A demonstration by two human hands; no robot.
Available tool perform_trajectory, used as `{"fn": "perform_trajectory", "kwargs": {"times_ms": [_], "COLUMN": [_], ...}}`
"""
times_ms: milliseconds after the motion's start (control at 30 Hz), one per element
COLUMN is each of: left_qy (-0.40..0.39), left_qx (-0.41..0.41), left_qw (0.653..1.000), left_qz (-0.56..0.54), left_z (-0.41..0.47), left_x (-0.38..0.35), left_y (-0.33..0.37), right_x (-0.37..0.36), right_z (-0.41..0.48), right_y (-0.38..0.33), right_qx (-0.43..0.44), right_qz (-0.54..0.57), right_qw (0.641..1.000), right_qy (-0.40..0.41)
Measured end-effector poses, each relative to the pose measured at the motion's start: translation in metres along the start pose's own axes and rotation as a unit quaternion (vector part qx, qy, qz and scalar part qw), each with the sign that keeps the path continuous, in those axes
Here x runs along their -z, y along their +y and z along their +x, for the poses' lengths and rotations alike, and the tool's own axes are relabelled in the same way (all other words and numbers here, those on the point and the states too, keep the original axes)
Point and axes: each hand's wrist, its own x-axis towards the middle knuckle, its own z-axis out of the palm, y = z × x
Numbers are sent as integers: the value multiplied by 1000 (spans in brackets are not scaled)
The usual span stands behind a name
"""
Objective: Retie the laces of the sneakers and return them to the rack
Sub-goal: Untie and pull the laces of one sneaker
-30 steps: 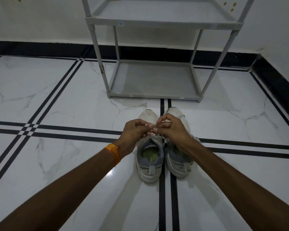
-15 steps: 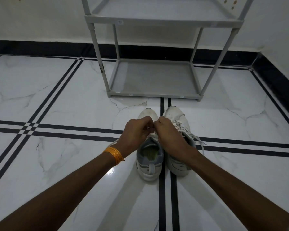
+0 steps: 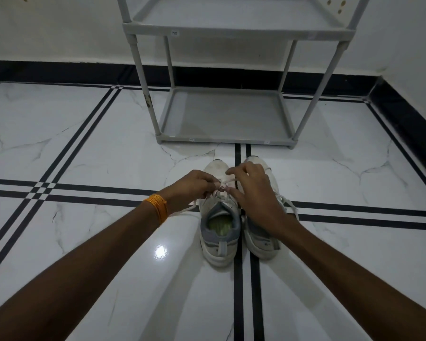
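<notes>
Two white sneakers with grey collars stand side by side on the floor, toes toward the rack. The left sneaker (image 3: 219, 232) has its laces (image 3: 223, 187) pinched by both hands above the tongue. My left hand (image 3: 192, 188), with an orange band at the wrist, grips a lace whose loose end trails left across the floor. My right hand (image 3: 253, 193) holds the other lace, with thumb and forefinger spread over the crossing. It covers much of the right sneaker (image 3: 263, 239), whose laces hang out to the right. The grey rack (image 3: 225, 140) stands just beyond the toes.
The rack has a low shelf and an upper shelf (image 3: 236, 33), both bare. Behind it runs a white wall with a black skirting (image 3: 59, 70), and a second wall closes the right side. White marble floor with black stripes lies around the shoes.
My hands have moved apart over the left sneaker, drawing the laces out to each side. My right hand's fingers have opened wider, and a lace end now trails left on the floor.
</notes>
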Motion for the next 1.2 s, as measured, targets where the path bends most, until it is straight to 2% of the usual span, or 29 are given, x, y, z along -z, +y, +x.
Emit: {"fn": "perform_trajectory", "kwargs": {"times_ms": [67,133,267,433,533,600,633,700,767,800,1000,1200], "left_qy": [5,16,21,24,95,155,178,201,210,214,191,221], "left_qx": [-3,-11,-24,-39,-40,-35,-45,-84,-112,-119,-118,-124], "left_qw": [1000,999,997,998,993,986,983,966,924,910,881,898], "left_qz": [-25,-49,-65,-52,-52,-43,-13,137,299,335,417,360], "left_z": [0,0,0,-5,-5,-7,-9,-11,-11,-9,-5,-7], "left_x": [-1,-4,-6,-3,6,19,23,22,13,10,9,18], "left_y": [-1,-2,-4,-2,-6,-20,-29,-46,-56,-58,-60,-71], "right_x": [6,8,6,17,30,37,38,33,25,22,25,28], "right_z": [-3,-4,3,12,8,-2,-9,-25,-35,-35,-31,-27], "right_y": [-5,-11,-15,-21,-15,-3,6,17,19,19,20,20], "right_qx": [45,51,2,-1,12,18,16,27,24,25,66,86], "right_qz": [-58,-60,-8,-29,-40,-80,-96,-132,-157,-162,-227,-260], "right_qw": [996,996,1000,997,996,991,987,981,977,975,954,945], "right_qy": [46,46,7,-68,-74,-109,-125,-138,-143,-147,-184,-180]}}
